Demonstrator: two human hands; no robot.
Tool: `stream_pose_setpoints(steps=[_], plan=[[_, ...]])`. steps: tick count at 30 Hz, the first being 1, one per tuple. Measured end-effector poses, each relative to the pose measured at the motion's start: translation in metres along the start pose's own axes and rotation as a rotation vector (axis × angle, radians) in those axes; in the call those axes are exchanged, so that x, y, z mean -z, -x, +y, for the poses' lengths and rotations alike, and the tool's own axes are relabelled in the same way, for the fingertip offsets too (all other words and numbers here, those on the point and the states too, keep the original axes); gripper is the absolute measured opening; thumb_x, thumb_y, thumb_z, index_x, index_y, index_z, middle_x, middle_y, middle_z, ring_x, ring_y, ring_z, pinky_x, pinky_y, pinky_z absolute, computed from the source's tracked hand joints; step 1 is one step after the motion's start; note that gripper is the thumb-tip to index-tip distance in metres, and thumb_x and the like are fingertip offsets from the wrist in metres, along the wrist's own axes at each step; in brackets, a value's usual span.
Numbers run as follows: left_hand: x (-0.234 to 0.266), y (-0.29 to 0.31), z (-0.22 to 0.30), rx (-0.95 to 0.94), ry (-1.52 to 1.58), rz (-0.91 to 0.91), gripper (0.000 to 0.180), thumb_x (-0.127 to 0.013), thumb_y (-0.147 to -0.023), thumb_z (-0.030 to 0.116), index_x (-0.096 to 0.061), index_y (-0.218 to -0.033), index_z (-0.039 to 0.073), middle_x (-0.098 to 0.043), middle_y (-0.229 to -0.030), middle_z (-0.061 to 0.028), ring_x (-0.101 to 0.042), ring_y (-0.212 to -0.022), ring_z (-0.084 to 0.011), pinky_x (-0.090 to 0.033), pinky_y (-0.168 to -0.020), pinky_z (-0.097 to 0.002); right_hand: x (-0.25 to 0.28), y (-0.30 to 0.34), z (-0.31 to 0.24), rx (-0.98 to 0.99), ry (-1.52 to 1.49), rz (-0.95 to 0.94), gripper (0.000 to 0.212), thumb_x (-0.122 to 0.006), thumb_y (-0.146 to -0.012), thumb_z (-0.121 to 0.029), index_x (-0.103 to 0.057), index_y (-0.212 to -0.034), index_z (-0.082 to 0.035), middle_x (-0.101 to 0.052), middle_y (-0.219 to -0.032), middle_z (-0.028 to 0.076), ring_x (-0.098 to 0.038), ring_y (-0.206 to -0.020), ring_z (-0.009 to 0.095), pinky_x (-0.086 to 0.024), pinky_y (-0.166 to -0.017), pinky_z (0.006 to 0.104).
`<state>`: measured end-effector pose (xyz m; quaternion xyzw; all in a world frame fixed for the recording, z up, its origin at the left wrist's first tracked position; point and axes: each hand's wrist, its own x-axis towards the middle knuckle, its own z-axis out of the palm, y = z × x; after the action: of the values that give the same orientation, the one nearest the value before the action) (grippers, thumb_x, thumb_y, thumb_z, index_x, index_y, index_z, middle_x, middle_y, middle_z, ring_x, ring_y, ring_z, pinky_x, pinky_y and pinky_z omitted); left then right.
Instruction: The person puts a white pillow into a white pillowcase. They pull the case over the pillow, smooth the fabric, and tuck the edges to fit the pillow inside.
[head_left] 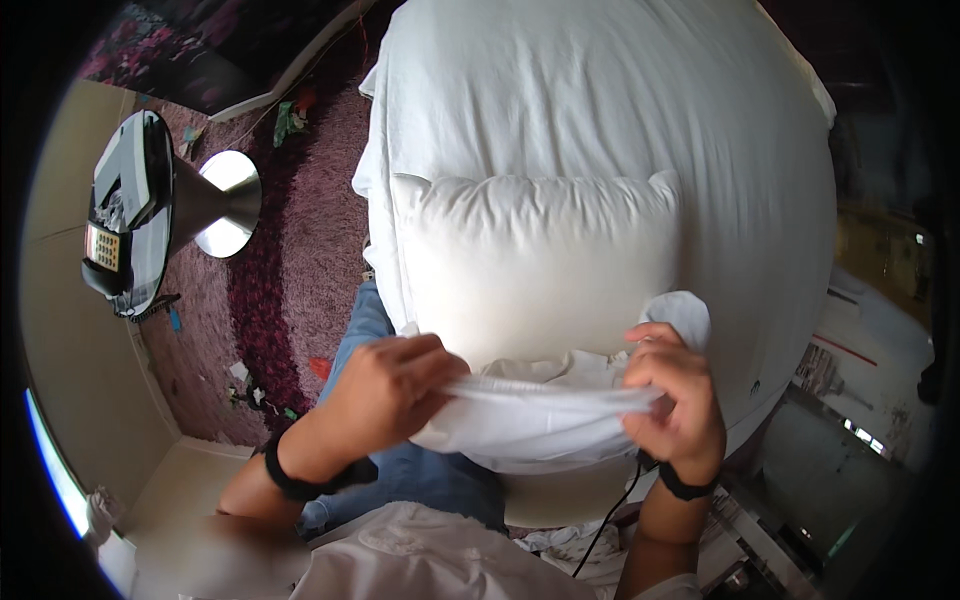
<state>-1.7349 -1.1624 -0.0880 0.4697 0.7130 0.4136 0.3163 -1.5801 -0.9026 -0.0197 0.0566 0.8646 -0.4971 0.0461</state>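
Observation:
A white pillow (540, 250) lies flat on a bed covered with a white sheet (600, 80). Between my hands a white pillowcase (540, 425) is stretched along its edge, over the pillow's near end. My left hand (390, 385) grips the left side of that edge with its fingers closed. At the other side my right hand (675, 395) is closed on the cloth, a little blurred. A loose flap of white cloth (682, 315) sticks up just beyond the right hand. How far the pillowcase reaches around the pillow is hidden by its folds.
To the left stands a small round table (150, 250) on a shiny metal base, with a telephone (105, 255) on it. Scraps litter the purple carpet (310, 220). A dark cable (610, 515) hangs near my right wrist. Assorted items crowd a surface (860, 350) at the right.

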Motion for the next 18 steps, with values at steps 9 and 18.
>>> stream_pose_setpoints(steps=[9,18], plan=[[-0.049,0.003,-0.125,0.544,0.461,0.323,0.009,-0.065,-0.091,0.003,-0.063,-0.099,-0.002,-0.064,-0.085,-0.0043,-0.061,-0.079,-0.0125,-0.049,-0.071,-0.0264,0.034,-0.037,0.073,-0.532,0.238,0.100,0.014,-0.069,-0.076,-0.002,-0.061,-0.085,0.003,-0.063,-0.073,0.010,-0.061,-0.072,0.016,-0.047,-0.067,0.0297],[-0.015,-0.085,-0.170,0.816,0.546,0.336,0.018,-0.069,-0.090,0.013,-0.063,-0.096,-0.002,-0.061,-0.075,-0.0053,-0.056,-0.071,-0.0105,-0.047,-0.063,-0.0265,0.027,-0.102,0.135,-0.559,0.531,0.264,0.017,-0.061,-0.083,-0.006,-0.066,-0.098,0.001,-0.068,-0.082,0.019,-0.064,-0.067,0.028,-0.050,-0.067,0.0339]])
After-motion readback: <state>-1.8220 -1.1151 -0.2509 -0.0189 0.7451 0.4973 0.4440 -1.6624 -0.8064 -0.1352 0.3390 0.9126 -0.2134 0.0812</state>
